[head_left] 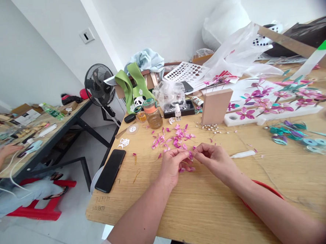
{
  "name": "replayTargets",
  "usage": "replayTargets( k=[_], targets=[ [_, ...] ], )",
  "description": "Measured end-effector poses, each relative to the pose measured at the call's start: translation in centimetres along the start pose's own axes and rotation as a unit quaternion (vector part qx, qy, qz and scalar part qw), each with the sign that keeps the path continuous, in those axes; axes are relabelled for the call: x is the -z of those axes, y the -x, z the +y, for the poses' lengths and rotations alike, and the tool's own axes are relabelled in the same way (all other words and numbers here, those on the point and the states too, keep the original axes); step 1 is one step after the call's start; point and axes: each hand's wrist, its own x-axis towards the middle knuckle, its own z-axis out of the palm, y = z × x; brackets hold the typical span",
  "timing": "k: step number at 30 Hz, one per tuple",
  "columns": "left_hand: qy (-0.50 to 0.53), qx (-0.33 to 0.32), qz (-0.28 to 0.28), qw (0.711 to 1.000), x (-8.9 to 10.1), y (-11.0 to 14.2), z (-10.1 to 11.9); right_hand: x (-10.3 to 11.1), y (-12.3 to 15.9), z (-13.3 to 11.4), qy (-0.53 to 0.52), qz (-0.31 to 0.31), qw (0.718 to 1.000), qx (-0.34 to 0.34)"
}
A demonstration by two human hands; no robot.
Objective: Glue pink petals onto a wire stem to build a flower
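Left hand (171, 166) and right hand (214, 158): fingertips pinched narrow on a purple petal piece (191, 156). Loose pink petals (177, 137) lie at its eleven o'clock, black phone (110, 171) at nine.

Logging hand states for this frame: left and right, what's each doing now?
Left hand: closed, fingertips pinching a pink petal piece.
Right hand: fingertips at the same piece; grip can't be told.
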Motion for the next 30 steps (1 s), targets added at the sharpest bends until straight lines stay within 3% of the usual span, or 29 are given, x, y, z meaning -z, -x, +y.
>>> replayTargets(
  k=[13,30],
  targets=[
    [-0.029,-0.01,0.026,0.999,-0.08,-0.03,-0.3,-0.34,0.15,0.33,0.006,-0.013,1.0,0.006],
    [-0.041,-0.046,-0.009,0.998,0.16,-0.01,-0.15,-0.07,0.0,0.39,-0.068,-0.01,0.998,0.004]
  ],
)
